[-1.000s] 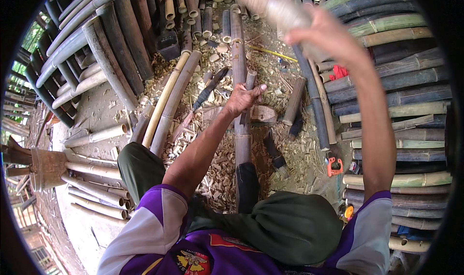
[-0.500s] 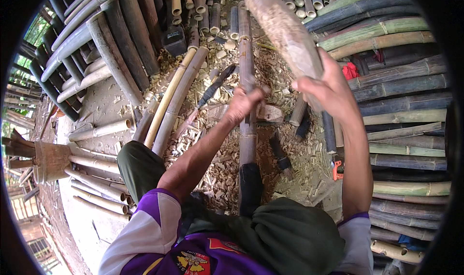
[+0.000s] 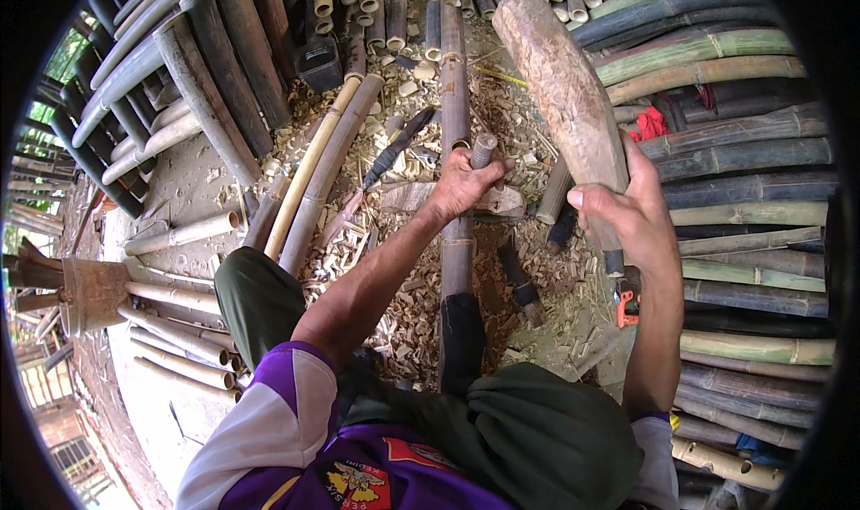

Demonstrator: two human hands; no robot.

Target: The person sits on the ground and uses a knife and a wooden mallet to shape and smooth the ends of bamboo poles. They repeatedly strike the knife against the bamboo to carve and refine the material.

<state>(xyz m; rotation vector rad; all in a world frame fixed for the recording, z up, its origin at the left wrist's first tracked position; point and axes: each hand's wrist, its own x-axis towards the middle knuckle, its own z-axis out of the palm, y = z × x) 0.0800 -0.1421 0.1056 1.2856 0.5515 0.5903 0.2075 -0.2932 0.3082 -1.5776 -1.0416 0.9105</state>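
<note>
My left hand [image 3: 468, 185] is closed around a chisel [image 3: 484, 146], with its round ribbed top poking up above the fist. Its lower end is hidden by the hand, which rests at a brown bamboo pole [image 3: 455, 98]. A dark opening shows in the pole just beyond my fingers. The pole runs from the far side toward my lap, crossing a wooden block [image 3: 502, 202]. To the right, my right hand [image 3: 632, 210] grips the narrow end of a thick, worn wooden mallet [image 3: 566, 84]. The mallet's wide end is raised, tilted away to the far left.
Wood chips [image 3: 394, 308] cover the ground. Two bamboo poles [image 3: 327, 174] lie left of the work, beside a dark-wrapped tool [image 3: 394, 151]. Another wrapped tool [image 3: 518, 277] and an orange-handled tool [image 3: 626, 308] lie nearer. Stacked bamboo [image 3: 748, 192] fills the right side.
The mallet and my right hand have moved right and nearer to me. My left hand has shifted slightly, and the chisel's top, blurred before, now shows clearly.
</note>
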